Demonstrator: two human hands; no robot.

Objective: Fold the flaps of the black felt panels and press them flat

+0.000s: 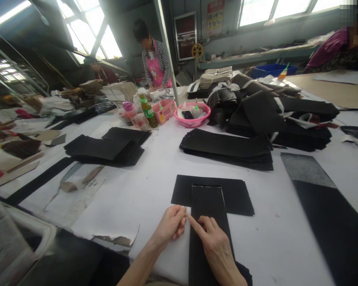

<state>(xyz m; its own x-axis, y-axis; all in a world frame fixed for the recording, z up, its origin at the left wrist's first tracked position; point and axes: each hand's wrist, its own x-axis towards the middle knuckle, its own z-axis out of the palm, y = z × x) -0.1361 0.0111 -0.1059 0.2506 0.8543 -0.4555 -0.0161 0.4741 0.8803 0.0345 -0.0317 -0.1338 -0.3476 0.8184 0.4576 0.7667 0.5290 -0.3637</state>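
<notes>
A narrow black strip (208, 206) lies lengthwise over a wider black sheet (237, 194) on the white table (155, 178), forming a T shape in front of me. My left hand (170, 223) is curled at the strip's left edge, its fingers pinched on something too small to make out. My right hand (215, 246) rests on the strip, forefinger stretched toward the left hand's fingertips, the other fingers bent.
Stacks of black sheets (107, 149) (226, 149) lie farther back, with a loose black heap (271, 109) at right and a long black panel (331, 222) beside me. A pink basin (192, 115), pink basket (164, 110) and green bottle (148, 112) stand mid-table. Other people work at the far end.
</notes>
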